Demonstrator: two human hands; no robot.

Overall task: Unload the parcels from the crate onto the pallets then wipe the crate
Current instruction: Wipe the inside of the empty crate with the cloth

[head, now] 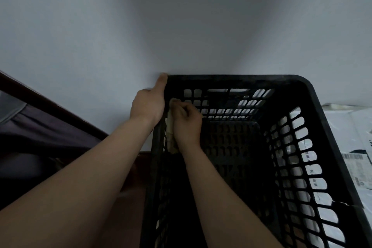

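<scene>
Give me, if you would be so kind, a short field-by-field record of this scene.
stage: wiping the crate's inside
left hand: grips the left rim of the black plastic crate near its far corner, thumb along the edge
right hand: inside the crate, holds a pale cloth against the left inner wall
crate contents: no parcels seen inside
white parcels: lie outside, beside the crate's right wall; one bears a barcode label
backdrop: plain light wall behind the crate

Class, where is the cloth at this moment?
Head view, left of centre: the cloth is inside the black crate against its left wall, held by the right hand, beside the left hand gripping the rim.
</scene>
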